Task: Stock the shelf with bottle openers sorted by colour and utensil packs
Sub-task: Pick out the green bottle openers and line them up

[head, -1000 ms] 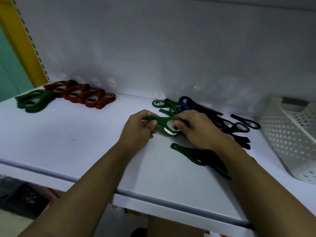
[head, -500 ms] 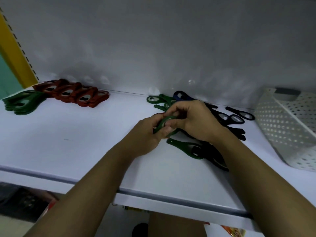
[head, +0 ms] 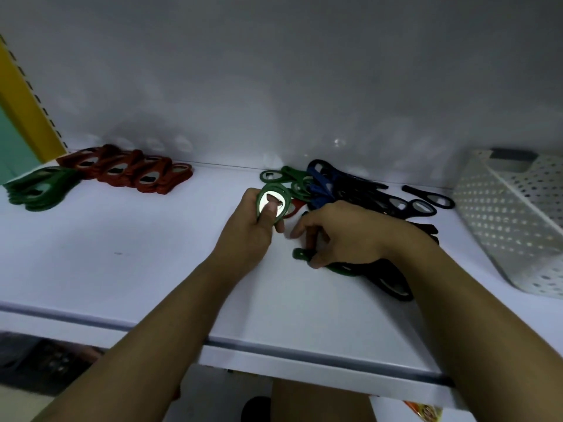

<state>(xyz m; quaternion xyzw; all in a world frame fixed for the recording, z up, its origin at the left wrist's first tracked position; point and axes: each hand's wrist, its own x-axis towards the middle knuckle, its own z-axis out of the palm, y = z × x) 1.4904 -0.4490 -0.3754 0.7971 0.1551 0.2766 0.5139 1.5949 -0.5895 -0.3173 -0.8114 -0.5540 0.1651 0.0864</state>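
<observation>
White flat shelf (head: 122, 269). Left hand (head: 249, 233) grips a green plastic loop-headed bottle opener (head: 275, 191) upright, thumb pressed on its head. Right hand (head: 344, 236) pinches a second green opener (head: 300, 254) lying flat, just beside the mixed green, blue and black opener pile (head: 350, 190).

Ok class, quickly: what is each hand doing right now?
Left hand: holds a green bottle opener upright.
Right hand: pinches a second green opener lying on the shelf.
</observation>
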